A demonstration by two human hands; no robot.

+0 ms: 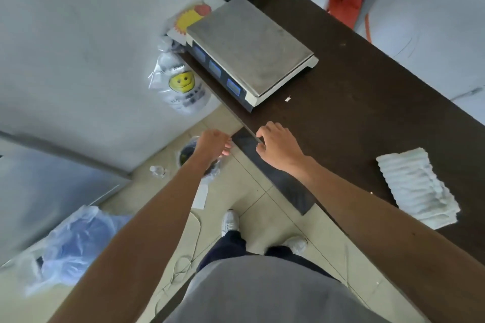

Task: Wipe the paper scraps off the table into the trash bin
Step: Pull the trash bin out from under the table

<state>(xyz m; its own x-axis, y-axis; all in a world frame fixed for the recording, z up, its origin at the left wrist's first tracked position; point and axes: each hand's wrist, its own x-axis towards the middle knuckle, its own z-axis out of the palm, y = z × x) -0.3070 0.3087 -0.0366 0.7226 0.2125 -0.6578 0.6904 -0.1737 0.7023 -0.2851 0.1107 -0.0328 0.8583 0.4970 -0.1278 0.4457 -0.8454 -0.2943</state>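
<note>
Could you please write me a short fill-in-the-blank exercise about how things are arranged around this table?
1. The white folded cloth lies on the dark brown table, to the ____ of the right hand.
2. The grey metal-topped weighing scale shows ____ blue displays on its front.
3. The left hand is held off the table edge, above the round black-lined trash bin standing on the ____.
4. The small white paper scrap beside the scale is touched by ____ hand.
Missing words: right; three; floor; neither.
</note>
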